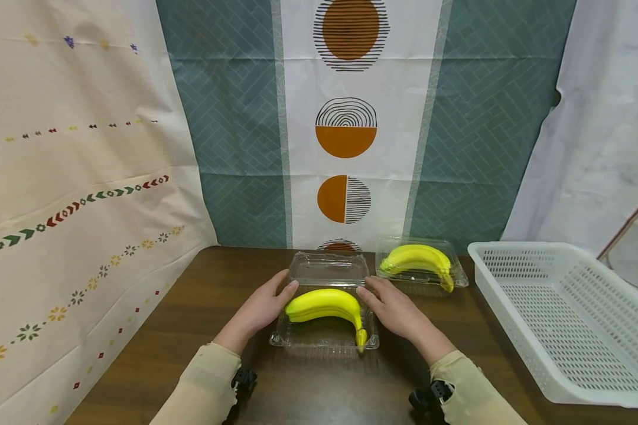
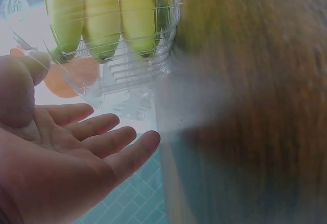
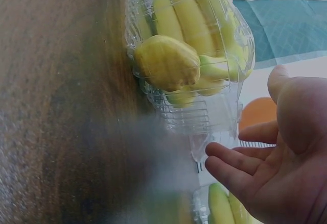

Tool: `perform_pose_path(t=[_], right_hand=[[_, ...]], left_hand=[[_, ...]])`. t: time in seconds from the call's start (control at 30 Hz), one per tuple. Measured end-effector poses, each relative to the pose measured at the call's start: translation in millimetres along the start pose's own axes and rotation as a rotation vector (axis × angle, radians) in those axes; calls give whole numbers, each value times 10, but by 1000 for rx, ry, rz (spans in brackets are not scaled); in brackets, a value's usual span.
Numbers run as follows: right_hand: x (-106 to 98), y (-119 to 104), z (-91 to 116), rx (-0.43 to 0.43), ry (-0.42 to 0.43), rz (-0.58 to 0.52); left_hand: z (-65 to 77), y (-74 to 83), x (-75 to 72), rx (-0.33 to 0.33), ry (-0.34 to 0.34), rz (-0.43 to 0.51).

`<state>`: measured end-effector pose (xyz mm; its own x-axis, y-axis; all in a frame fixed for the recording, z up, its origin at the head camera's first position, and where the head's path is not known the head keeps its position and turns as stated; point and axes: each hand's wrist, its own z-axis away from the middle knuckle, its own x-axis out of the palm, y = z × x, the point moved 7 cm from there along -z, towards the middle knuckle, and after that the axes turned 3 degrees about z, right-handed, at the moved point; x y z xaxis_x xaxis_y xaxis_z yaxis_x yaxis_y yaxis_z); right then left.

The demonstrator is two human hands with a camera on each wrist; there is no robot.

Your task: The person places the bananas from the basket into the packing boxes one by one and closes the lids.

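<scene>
A bunch of yellow bananas (image 1: 324, 307) lies in a clear plastic clamshell box (image 1: 303, 338) whose lid (image 1: 328, 270) is folded back, away from the person. My left hand (image 1: 266, 304) is at the box's left side, thumb over the rim, fingers extended near the hinge. At the opposite side is my right hand (image 1: 394, 310), its thumb close to the bananas. In the left wrist view, the left hand (image 2: 76, 142) has loosely spread fingers beside the clear wall. The right hand (image 3: 276, 147) looks similarly relaxed in the right wrist view. Whether either touches the box is hard to tell.
Behind and right of the box, a second clear box (image 1: 459, 277) contains another banana bunch (image 1: 417, 260). A white perforated plastic basket (image 1: 510, 330) stands at the right on the brown wooden table (image 1: 191, 330). Patterned cloths hang behind and at the left.
</scene>
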<state>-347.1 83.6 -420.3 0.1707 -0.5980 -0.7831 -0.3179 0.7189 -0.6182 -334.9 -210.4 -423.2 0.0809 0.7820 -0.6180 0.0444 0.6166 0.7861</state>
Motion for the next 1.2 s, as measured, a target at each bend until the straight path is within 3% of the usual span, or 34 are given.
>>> perform_pose_path(t=[1.2], right_hand=[[-66,-42,26,-3,41,-35]], left_hand=[[20,51,-65,12,24,14]])
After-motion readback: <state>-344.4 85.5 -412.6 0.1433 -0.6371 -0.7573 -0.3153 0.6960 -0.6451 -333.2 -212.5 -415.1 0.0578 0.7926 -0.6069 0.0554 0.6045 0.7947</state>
